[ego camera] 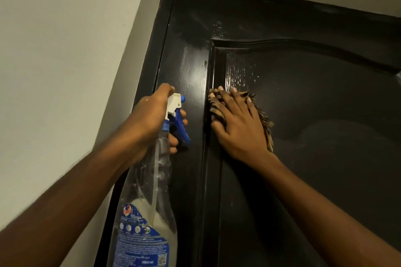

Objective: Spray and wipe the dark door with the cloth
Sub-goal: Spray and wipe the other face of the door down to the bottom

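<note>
The dark door (303, 115) fills the right of the head view, glossy and wet near its raised panel's top left corner. My left hand (152, 119) grips the neck of a clear spray bottle (149, 201) with a white and blue trigger head and a blue label; its nozzle points at the door's left stile. My right hand (238, 123) lies flat with fingers spread, pressing a striped tan and dark cloth (265, 124) against the panel beside the moulding. Most of the cloth is hidden under the hand.
A pale wall (65, 71) runs along the left of the black door frame (167, 28). More pale wall sits above the frame at top right. The panel's curved moulding (282, 42) arches above my right hand.
</note>
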